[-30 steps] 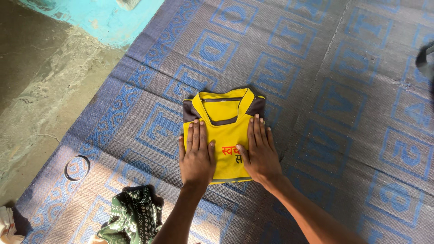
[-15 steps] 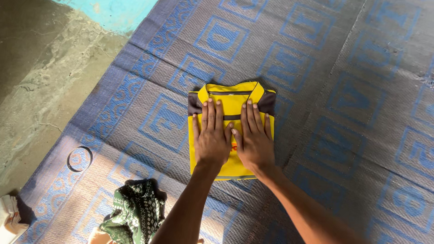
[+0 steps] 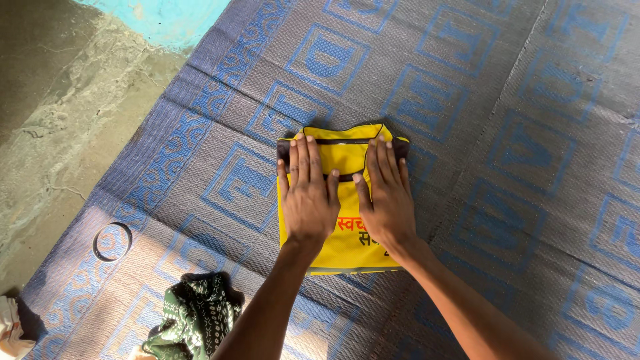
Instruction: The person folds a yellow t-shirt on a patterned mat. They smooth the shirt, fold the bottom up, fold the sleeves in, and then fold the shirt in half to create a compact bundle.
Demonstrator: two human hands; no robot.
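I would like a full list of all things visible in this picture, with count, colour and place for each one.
folded garment: 1, yellow with dark collar trim and red and dark print, middle of the mat, under both hands
woven mat: 1, grey with blue square patterns, covers most of the floor
ring: 1, thin and dark, left edge of the mat
patterned cloth: 1, dark green and white, crumpled, bottom left on the mat
pale cloth: 1, whitish, bottom left corner, mostly cut off
bare floor: grey-brown, left side
wall base: turquoise, top left
left hand: 1, flat on the garment
right hand: 1, flat on the garment beside the left
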